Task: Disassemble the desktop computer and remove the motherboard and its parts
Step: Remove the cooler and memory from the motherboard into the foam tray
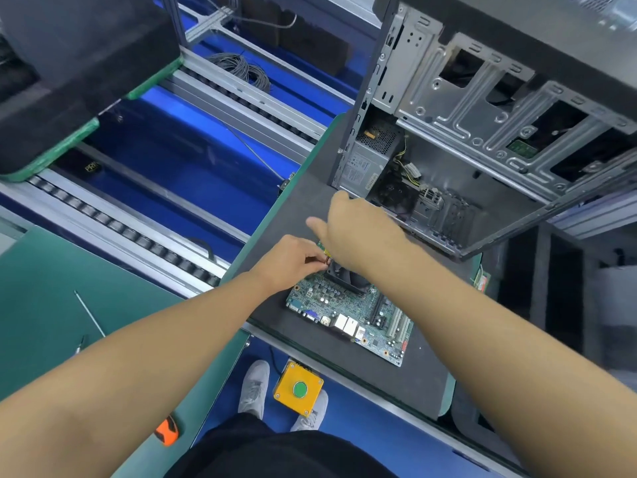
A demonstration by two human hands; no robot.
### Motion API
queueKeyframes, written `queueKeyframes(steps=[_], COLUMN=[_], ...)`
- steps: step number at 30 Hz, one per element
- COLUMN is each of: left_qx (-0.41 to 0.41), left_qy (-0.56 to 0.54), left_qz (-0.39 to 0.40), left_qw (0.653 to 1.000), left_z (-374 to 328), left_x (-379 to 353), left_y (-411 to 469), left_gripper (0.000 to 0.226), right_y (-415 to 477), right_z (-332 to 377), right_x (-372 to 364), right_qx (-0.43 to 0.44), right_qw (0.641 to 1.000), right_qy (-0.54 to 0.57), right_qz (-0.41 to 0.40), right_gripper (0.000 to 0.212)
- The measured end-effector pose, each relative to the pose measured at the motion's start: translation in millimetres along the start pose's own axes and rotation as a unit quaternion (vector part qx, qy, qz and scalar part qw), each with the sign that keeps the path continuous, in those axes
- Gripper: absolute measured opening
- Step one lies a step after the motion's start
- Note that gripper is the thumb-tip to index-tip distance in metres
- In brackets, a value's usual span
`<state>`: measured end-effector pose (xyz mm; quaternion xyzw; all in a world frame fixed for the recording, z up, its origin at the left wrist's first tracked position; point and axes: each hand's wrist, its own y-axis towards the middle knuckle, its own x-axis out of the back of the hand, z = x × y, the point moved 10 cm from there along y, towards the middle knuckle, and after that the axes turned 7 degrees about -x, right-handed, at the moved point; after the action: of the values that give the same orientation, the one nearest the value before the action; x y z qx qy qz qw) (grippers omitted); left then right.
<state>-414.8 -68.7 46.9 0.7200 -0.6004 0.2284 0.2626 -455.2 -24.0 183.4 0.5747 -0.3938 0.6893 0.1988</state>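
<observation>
Motherboard (348, 305) beneath left fingers (314, 257), tight on its fan wire (326, 261); right fingers' (317, 225) grasp unclear

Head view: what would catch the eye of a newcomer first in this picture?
The green motherboard lies flat on the dark mat. Both hands meet at its black fan: the left hand pinches thin wires, and the right hand reaches over the fan. Behind the board is the open metal case.
</observation>
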Motion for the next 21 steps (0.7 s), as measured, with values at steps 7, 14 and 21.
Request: queueKeyframes(steps=[7,14,21], left_qx=[-0.035,0.005,0.021], left_qy=[-0.005,-0.064,-0.008], left_qz=[-0.02,-0.008,-0.013], left_qw=[0.999,0.998,1.0], left_z=[-16,-1,8], left_x=[7,-1,-5], left_y=[-1,1,1], left_gripper=[0.02,0.019,0.013], right_y=[-15,-13,10], right_z=[-14,16,15], right_x=[-19,-41,-45], right_qx=[0.02,0.085,0.121], right_qw=[0.87,0.833,0.794], right_qy=[0.479,0.543,0.593], right_qz=[-0.116,-0.057,0.05], right_gripper=[0.014,0.046,0.051])
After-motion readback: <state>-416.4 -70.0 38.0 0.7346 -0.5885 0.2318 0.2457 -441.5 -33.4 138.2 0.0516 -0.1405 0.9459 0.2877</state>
